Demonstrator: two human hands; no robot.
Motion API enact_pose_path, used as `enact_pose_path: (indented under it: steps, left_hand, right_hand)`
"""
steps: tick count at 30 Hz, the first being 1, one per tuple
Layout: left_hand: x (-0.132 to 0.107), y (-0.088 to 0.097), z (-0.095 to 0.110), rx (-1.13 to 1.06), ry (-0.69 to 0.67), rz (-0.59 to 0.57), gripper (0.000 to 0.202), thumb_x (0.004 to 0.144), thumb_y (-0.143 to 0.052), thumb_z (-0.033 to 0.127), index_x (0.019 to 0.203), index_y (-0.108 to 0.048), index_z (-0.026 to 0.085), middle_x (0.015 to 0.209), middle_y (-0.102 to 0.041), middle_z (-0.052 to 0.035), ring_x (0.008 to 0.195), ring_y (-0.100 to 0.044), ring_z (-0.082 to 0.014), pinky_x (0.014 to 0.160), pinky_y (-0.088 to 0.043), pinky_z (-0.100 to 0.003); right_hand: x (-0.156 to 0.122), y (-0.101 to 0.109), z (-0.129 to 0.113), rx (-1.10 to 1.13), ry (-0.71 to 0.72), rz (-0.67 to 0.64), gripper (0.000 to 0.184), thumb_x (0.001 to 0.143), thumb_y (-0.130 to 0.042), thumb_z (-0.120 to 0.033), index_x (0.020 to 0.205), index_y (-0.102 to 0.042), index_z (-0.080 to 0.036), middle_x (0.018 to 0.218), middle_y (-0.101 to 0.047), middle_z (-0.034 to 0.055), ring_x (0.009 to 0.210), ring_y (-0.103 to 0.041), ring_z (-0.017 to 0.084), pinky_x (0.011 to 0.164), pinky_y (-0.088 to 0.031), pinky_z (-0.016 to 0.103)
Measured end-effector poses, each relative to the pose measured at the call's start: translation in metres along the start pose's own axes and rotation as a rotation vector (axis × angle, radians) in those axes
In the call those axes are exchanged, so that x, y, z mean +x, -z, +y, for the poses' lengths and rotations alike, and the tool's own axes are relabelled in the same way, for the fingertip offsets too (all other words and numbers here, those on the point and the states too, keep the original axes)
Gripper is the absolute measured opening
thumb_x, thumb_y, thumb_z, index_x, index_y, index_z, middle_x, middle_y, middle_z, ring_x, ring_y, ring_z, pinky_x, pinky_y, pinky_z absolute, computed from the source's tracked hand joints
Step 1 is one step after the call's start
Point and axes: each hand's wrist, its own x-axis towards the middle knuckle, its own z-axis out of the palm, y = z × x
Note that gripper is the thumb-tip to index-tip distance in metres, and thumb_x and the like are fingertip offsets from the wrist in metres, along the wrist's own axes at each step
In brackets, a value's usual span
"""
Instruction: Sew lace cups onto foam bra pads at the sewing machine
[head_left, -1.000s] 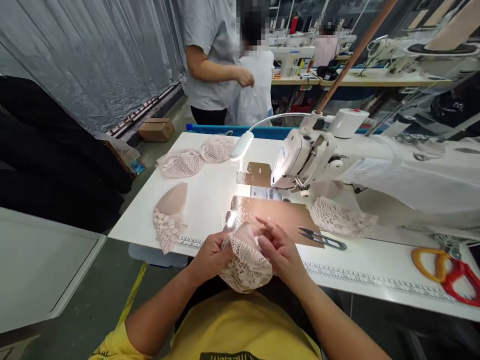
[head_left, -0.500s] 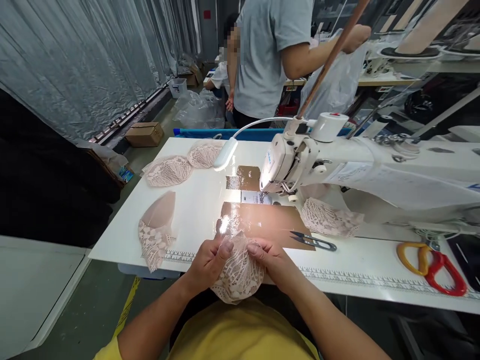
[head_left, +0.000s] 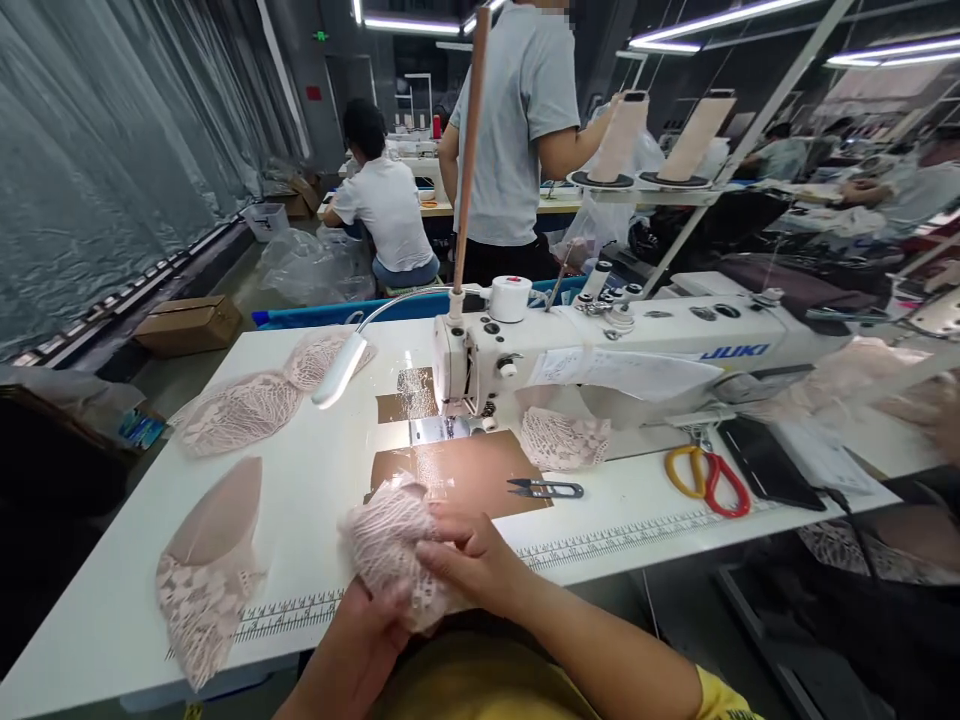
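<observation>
A pale pink lace bra cup (head_left: 390, 540) is held up off the front edge of the table, between both hands. My left hand (head_left: 367, 635) grips its lower edge from below, with the fingers partly hidden by the lace. My right hand (head_left: 476, 560) pinches its right side, thumb on top. Just beyond lies a brown sheet (head_left: 465, 465) taped before the sewing machine (head_left: 480, 350). On it rest black thread snips (head_left: 547, 488). Another lace cup (head_left: 214, 570) lies to the left, and a joined pair of lace cups (head_left: 240, 412) lies farther back.
A lamp (head_left: 341, 370) on a bent neck hangs left of the needle. Scissors (head_left: 709, 480) with yellow and red handles and a lace piece (head_left: 566, 438) lie to the right. A standing person (head_left: 502, 150) and a seated person (head_left: 382, 200) are behind the table.
My head view has swung right and up, showing more of the machine and room. The cup has been turned in my hands; my left hand now holds it lower, and my right grips its side.
</observation>
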Motion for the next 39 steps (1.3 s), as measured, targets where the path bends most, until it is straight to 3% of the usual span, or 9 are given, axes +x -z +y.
enact_pose_path:
  steps: [5, 8, 10, 12, 15, 19, 22, 26, 39]
  left_hand:
    - [0.006, -0.006, -0.001, 0.046, -0.016, 0.176, 0.055, 0.06, -0.075, 0.008, 0.112, -0.067, 0.02, 0.092, -0.073, -0.0034, 0.09, -0.067, -0.0229, 0.079, -0.056, -0.029]
    - [0.005, 0.001, -0.003, 0.133, -0.025, 0.16, 0.029, 0.059, -0.077, 0.009, 0.086, -0.073, 0.016, 0.076, -0.071, -0.0031, 0.072, -0.065, -0.0182, 0.066, -0.054, -0.025]
    - [0.0, 0.008, 0.003, 0.291, -0.005, -0.007, 0.004, 0.066, -0.074, 0.014, 0.066, -0.07, 0.014, 0.063, -0.067, -0.0029, 0.061, -0.06, -0.014, 0.061, -0.051, -0.023]
    - [-0.008, 0.015, 0.019, 0.539, 0.051, -0.289, 0.02, 0.075, -0.068, 0.015, 0.055, -0.067, 0.014, 0.057, -0.064, -0.0041, 0.058, -0.058, -0.0132, 0.061, -0.048, -0.024]
    - [-0.02, 0.019, 0.055, 0.822, 0.005, -0.567, 0.015, 0.081, -0.061, 0.017, 0.072, -0.072, 0.016, 0.076, -0.069, -0.0091, 0.071, -0.063, -0.0186, 0.071, -0.05, -0.03]
    - [-0.016, 0.011, 0.084, 1.032, -0.397, -0.219, 0.061, 0.067, -0.078, 0.028, 0.124, -0.058, 0.022, 0.124, -0.058, -0.0127, 0.115, -0.052, -0.0297, 0.1, -0.041, -0.04]
    - [-0.003, 0.003, 0.081, 1.118, -0.352, -0.242, 0.064, 0.068, -0.078, 0.031, 0.127, -0.056, 0.02, 0.122, -0.059, -0.0105, 0.112, -0.054, -0.0275, 0.097, -0.043, -0.037]
    - [0.008, 0.003, 0.07, 1.048, -0.267, -0.282, 0.032, 0.083, -0.063, 0.03, 0.11, -0.062, 0.015, 0.097, -0.064, -0.0053, 0.084, -0.058, -0.0168, 0.076, -0.047, -0.026]
    - [0.013, 0.001, 0.081, 1.134, -0.296, -0.248, 0.027, 0.085, -0.06, 0.034, 0.103, -0.063, 0.014, 0.088, -0.063, -0.0041, 0.077, -0.055, -0.0148, 0.071, -0.044, -0.024]
  right_hand:
    - [0.004, -0.003, 0.0, 0.118, -0.102, 0.11, 0.036, 0.076, -0.067, -0.05, 0.06, -0.063, -0.018, 0.064, -0.053, -0.0003, 0.064, -0.047, 0.014, 0.064, -0.039, 0.028]
    - [0.004, -0.001, 0.003, 0.327, -0.214, 0.286, 0.039, 0.065, -0.076, -0.048, 0.051, -0.055, -0.018, 0.052, -0.043, -0.0045, 0.054, -0.038, 0.01, 0.056, -0.035, 0.026]
    - [0.003, 0.004, 0.003, 0.41, -0.225, 0.386, 0.042, 0.06, -0.08, -0.046, 0.048, -0.051, -0.018, 0.049, -0.041, -0.006, 0.051, -0.034, 0.008, 0.054, -0.035, 0.024]
    - [0.001, 0.01, 0.001, 0.44, -0.225, 0.447, 0.042, 0.057, -0.081, -0.045, 0.05, -0.05, -0.018, 0.05, -0.045, -0.0057, 0.051, -0.037, 0.008, 0.054, -0.037, 0.024]
    - [0.0, 0.018, -0.004, 0.337, -0.292, 0.347, 0.036, 0.06, -0.081, -0.042, 0.058, -0.053, -0.019, 0.056, -0.052, -0.0042, 0.052, -0.043, 0.01, 0.051, -0.037, 0.024]
    - [0.0, 0.011, -0.012, 0.01, -0.255, -0.062, 0.023, 0.068, -0.077, -0.034, 0.066, -0.06, -0.019, 0.063, -0.056, -0.0031, 0.057, -0.047, 0.01, 0.053, -0.038, 0.023]
    - [0.002, 0.003, -0.015, -0.111, -0.225, -0.155, 0.018, 0.075, -0.072, -0.033, 0.071, -0.062, -0.019, 0.067, -0.058, -0.002, 0.061, -0.05, 0.011, 0.055, -0.04, 0.022]
    - [0.007, 0.003, -0.011, -0.165, -0.157, -0.142, 0.018, 0.082, -0.065, -0.032, 0.071, -0.064, -0.018, 0.072, -0.062, 0.0006, 0.068, -0.056, 0.013, 0.063, -0.045, 0.025]
    - [0.011, -0.001, 0.004, -0.181, -0.124, 0.09, 0.014, 0.082, -0.063, -0.028, 0.072, -0.061, -0.019, 0.075, -0.069, 0.0031, 0.064, -0.061, 0.015, 0.057, -0.047, 0.026]
